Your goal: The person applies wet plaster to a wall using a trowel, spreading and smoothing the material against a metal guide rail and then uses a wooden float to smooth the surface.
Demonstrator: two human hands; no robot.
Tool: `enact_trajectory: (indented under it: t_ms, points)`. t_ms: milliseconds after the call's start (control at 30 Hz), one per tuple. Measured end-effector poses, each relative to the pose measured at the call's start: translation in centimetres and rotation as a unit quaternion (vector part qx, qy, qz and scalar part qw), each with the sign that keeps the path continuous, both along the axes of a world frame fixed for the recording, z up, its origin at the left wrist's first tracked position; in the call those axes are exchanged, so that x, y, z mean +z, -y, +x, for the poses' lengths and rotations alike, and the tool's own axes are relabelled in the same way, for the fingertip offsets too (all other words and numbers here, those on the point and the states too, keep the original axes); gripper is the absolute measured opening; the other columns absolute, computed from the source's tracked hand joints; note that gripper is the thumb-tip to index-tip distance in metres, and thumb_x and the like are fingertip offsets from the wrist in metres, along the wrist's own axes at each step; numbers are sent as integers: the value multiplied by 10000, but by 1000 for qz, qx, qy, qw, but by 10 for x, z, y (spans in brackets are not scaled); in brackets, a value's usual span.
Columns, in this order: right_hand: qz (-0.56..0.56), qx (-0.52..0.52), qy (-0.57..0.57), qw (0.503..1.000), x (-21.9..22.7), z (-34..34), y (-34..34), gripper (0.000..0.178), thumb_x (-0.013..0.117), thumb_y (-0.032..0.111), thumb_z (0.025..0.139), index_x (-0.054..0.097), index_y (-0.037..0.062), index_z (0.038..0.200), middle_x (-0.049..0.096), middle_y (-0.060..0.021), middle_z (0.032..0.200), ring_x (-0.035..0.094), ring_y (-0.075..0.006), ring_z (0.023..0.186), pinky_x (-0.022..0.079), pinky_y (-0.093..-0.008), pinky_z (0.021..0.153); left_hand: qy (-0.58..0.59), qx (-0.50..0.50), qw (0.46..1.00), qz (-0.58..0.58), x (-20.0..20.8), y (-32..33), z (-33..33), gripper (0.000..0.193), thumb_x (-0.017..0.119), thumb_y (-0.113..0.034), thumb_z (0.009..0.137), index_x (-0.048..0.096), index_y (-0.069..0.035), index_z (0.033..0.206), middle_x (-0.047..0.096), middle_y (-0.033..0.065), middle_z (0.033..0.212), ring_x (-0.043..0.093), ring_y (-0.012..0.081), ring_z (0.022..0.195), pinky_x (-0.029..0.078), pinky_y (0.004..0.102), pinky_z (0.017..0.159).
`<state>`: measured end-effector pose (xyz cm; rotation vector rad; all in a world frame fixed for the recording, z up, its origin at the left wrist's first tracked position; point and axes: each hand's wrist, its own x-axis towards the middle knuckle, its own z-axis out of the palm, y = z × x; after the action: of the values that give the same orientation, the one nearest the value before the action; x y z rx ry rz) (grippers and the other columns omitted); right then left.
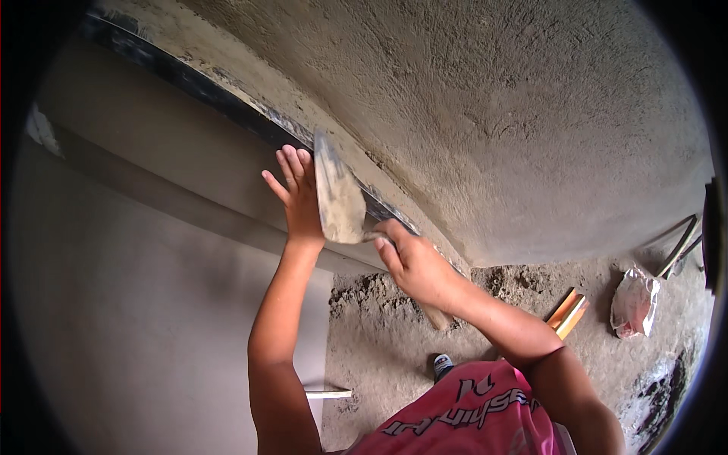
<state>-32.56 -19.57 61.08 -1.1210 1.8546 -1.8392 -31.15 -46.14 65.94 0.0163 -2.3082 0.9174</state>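
Observation:
My right hand [413,262] grips the handle of a mortar-smeared trowel [340,201]; the wooden handle end shows below my fist. The trowel's pointed blade lies up against a long black straight strip [189,82], which follows the edge of the plastered wall. My left hand [301,199] is just left of the blade, its fingers stretched out and the tips at the strip. The blade's edge partly overlaps that hand, so whether the two touch is hidden. Along the strip's upper side runs a band of smoother mortar [227,57].
Rough grey plaster [516,114] covers the wall above; a smooth wall [152,318] stands at left. On the floor are mortar crumbs [371,296], an orange-and-cream bar-shaped thing [567,312], a crumpled plastic bag [635,302] and a pale strip [329,394]. My shoe [443,365] shows below.

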Motion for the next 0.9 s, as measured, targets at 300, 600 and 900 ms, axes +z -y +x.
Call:
enact_trajectory:
  t_ms: [300,600,900]
  points:
    - [-60,-14,-69,996,81,-43,17,300,499,252,1095,577,8,1252,717,-273,937,709,-468,924,543,-507,817,53,-40,984,164,2,-7,2,695,665,-381,946,438,-49,1512,437,189,1550,299,417,1516,129,655,1219]
    - [6,-18,22,1000,-3,-2,-3,332,479,257,1108,563,22,1328,719,-301,1054,708,-461,1037,546,-481,892,-1,-38,998,42,3,-7,-1,928,640,-304,942,146,102,1615,105,367,1687,55,536,1583,-9,763,1195]
    - [-37,-18,-61,997,68,-30,12,325,493,245,1096,577,21,1315,714,-299,983,695,-478,994,542,-501,872,77,-72,954,282,5,-4,2,984,811,-418,850,311,-84,1630,193,197,1722,72,444,1603,-59,720,1217]
